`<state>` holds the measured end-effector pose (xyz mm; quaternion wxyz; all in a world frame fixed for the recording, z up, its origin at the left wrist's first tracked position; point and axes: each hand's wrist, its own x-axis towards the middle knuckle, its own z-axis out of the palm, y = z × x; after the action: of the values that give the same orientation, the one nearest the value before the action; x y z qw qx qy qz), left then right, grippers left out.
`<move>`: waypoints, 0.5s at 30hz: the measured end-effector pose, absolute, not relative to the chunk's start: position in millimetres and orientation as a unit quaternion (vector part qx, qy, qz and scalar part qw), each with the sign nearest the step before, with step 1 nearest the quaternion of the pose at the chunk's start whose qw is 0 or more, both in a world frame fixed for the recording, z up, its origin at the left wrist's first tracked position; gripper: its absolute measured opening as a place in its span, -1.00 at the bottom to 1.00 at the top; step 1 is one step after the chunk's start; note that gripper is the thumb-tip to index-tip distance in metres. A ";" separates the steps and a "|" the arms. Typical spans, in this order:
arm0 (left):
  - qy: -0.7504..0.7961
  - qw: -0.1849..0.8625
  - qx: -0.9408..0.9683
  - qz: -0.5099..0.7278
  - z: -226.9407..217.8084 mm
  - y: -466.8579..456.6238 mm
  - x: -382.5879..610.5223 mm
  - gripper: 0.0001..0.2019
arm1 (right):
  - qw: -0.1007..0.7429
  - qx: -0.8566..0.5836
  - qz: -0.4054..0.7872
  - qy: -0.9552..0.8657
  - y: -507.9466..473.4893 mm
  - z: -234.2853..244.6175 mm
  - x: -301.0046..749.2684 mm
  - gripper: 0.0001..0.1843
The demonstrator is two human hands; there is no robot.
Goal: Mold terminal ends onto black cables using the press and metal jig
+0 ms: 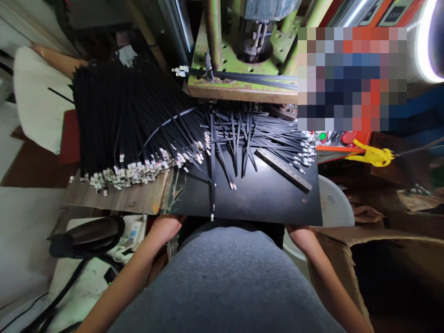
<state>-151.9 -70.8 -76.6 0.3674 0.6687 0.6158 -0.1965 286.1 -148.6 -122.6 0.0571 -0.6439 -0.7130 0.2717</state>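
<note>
Black strips (118, 120) with pale ends, and what a mass of them, heaped across the upper left of the frame, their tips fanned out over a wooden board (145, 196)! More lie criss-crossed on the black tabletop (263, 201) in mid-frame, one running straight down to its near edge. Slanting right of centre, a metal bar (284, 169); above, another bunch of strips stretches along the green plate (229, 89) at top centre. Down at the tabletop's front edge, left hand (175, 220) and right hand (294, 228) are tucked mostly beneath, well apart, fingers hidden: clenched or released, no telling. Lower right, a cardboard box (333, 236) gapes beside the right forearm.
</note>
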 end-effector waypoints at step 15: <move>0.510 0.344 0.786 0.059 -26.1 -52.7 -80.0 -0.57 | 0.187 -0.680 -0.039 -0.708 -35.3 -68.8 268.5 -0.72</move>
<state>-80.0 -52.7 -26.1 0.3439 0.7860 0.5105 0.0587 268.5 -35.3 -68.8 0.1872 -0.6800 -0.7079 -0.0389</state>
